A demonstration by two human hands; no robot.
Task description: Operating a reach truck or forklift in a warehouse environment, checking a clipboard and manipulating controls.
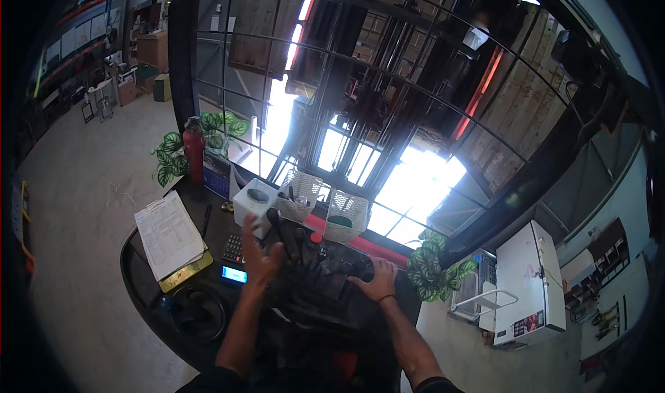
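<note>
Left hand (262, 256) is raised near the centre of the frame with its fingers spread, in front of a white box, and I cannot tell whether it touches anything; the right hand (377, 279), right of centre and lower, has its thumb held out from its fingers over dark levers (323, 253), and whether it grips one cannot be made out. Those levers stand in the middle of the frame, between the two hands. From the left, pale floor (83, 213) runs along the side of the frame, with a cardboard box (152, 52) standing at upper left. Left of centre, a clipboard with papers (170, 232) lies on the dark surface (142, 282), a yellow edge showing beneath it, and below it is a black steering wheel (197, 315). Next come a leafy plant (170, 159), a red fire extinguisher (194, 150) standing upright and a blue calendar (216, 175), then a calculator (233, 248) with a small lit screen (234, 274) just below it. Farther along stand the white box (255, 200) with a round opening and two white baskets (346, 211) side by side, a red cap (316, 238) below them. Right of the right hand are a second leafy plant (435, 268), a white-framed trolley (485, 301) and a large white cabinet (530, 282) at lower right.
</note>
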